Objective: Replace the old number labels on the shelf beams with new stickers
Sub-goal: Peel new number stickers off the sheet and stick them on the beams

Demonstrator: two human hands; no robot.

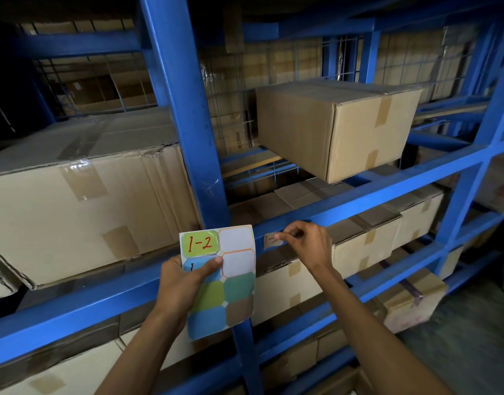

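My left hand [185, 280] grips a sticker sheet [236, 292] of coloured octagonal stickers, thumb across a blue one. The top left green sticker [200, 243] reads "1-2" in red; two places at the top right are peeled blank. My right hand [304, 243] pinches the right edge of a small brownish label [270, 240] with red writing, stuck on the blue shelf beam [387, 192] just right of the sheet. My fingers hide part of its number.
A thick blue upright [188, 109] rises directly behind the sheet. Taped cardboard boxes fill the shelves: a large one [74, 209] on the left, one [336, 126] on the upper right shelf, several more below the beam. Wire mesh backs the rack.
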